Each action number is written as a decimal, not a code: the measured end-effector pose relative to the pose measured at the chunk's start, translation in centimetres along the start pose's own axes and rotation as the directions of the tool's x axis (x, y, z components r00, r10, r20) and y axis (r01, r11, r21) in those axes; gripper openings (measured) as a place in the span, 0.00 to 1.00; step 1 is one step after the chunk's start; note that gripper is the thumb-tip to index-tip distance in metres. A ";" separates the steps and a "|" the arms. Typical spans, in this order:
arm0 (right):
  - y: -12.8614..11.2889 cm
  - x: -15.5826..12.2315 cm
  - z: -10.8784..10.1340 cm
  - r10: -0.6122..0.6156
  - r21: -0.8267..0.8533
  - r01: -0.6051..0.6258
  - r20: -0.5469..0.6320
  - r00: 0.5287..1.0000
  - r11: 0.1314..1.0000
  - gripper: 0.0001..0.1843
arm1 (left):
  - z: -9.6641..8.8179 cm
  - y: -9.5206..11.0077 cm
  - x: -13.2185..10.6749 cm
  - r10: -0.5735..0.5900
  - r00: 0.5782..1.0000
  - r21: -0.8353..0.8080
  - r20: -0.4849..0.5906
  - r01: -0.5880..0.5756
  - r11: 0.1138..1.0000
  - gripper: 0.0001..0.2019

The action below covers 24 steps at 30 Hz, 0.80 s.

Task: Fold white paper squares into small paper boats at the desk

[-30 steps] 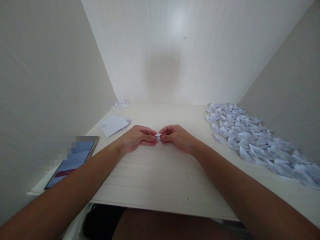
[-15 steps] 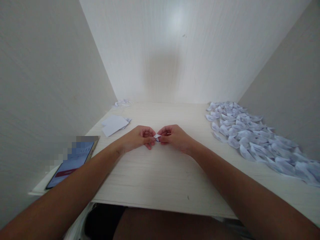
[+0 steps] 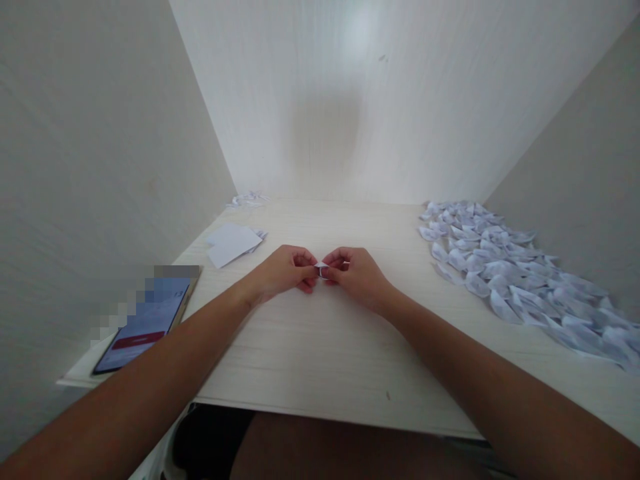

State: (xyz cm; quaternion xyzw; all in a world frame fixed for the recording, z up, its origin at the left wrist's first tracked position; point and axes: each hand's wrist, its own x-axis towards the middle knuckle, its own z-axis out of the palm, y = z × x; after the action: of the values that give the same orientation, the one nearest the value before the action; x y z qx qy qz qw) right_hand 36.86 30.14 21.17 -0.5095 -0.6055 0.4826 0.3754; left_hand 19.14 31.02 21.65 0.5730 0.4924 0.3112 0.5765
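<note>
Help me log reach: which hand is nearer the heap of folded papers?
Right. The right hand is left of the folded papers, not touching them; the left hand is farther left.

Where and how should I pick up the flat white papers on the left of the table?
I'd pinch the flat white papers by their right edge, coming from the right. They lie flat and overlap unevenly, with corners jutting out on that side, which is the one nearer your left hand. That hand is pinching a small folded paper, so it would need freeing.
</note>
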 end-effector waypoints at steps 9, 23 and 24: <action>-0.4 -0.5 0.8 -0.093 -0.245 0.050 -0.166 0.982 0.968 0.03 | 1.4 -0.8 0.2 0.058 0.981 -0.027 -0.183 -0.064 0.998 0.09; -1.1 -1.2 1.7 -0.219 -0.480 0.049 -0.305 0.927 0.876 0.07 | 3.1 -0.2 -0.5 0.362 0.879 0.540 -0.311 -0.150 0.828 0.05; -1.0 -1.2 1.7 -0.237 -0.501 0.057 -0.302 0.923 0.863 0.07 | 3.3 -0.3 -0.5 0.386 0.865 0.563 -0.322 -0.153 0.812 0.06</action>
State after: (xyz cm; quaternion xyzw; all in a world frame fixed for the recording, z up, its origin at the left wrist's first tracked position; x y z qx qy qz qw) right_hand 35.19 28.58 21.76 -0.6168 -0.6666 0.1859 0.3750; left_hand 21.95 29.40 20.99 0.6911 0.5816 0.3632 0.2283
